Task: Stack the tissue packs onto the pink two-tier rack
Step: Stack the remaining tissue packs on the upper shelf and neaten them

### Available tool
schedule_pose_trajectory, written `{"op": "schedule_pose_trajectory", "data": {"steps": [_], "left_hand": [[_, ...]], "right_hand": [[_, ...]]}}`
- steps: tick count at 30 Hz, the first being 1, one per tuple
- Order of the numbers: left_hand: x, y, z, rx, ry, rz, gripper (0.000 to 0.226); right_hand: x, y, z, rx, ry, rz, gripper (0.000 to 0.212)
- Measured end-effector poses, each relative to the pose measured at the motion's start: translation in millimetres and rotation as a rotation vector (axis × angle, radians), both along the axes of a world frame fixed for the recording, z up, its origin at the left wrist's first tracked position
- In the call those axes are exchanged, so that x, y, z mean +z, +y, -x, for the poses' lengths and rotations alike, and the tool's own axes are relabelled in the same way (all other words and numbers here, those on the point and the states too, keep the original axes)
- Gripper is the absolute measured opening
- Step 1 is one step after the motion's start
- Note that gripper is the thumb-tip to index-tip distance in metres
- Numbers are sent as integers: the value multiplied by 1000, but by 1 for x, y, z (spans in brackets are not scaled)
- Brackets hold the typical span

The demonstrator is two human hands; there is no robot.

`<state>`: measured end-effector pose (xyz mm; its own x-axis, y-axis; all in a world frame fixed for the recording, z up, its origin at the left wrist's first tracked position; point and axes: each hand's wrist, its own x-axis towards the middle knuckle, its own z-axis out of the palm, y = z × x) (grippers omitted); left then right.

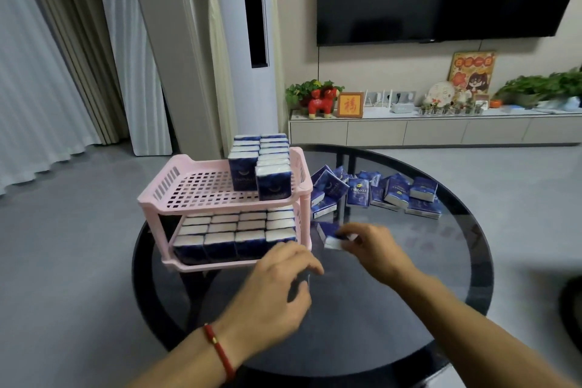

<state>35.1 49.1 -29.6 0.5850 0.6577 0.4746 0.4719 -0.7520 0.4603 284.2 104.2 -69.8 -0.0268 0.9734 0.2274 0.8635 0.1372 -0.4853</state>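
Left hand hovers, fingers loosely curled, palm down; right hand forward, fingers pinching, motion-blurred.

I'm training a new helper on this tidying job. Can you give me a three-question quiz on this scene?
1. True or false: the lower tier of the pink rack is already full of tissue packs.
2. Which hand holds a tissue pack? A) left hand B) right hand C) neither
3. Fill in: the loose packs lie on the glass table to the ___ of the rack.

Key: 1 true; 2 B; 3 right
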Motion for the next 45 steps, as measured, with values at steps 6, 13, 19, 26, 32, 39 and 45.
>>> {"op": "schedule_pose_trajectory", "data": {"steps": [6, 13, 19, 26, 32, 39, 45], "left_hand": [[6, 15, -60, -1, 56, -56, 50], [-12, 29, -102, 161, -61, 495, 54], [-36, 51, -105, 196, -280, 667, 38], [-60, 65, -113, 238, -489, 819, 25], [-63, 73, -108, 178, -499, 889, 46], [-65, 73, -102, 68, -351, 694, 50], [-57, 69, -100, 60, -365, 672, 48]], "right_hand": [[35, -53, -34, -3, 727, 192, 17], [25, -61, -47, 22, 963, 352, 24], [-14, -14, -79, -427, 300, 2, 29], [-33, 57, -106, -474, -87, -102, 74], [-36, 71, -97, -552, -169, -270, 47], [-1, 28, -106, -498, 737, -242, 20], [23, -32, -96, -223, 1105, 63, 19]]}}
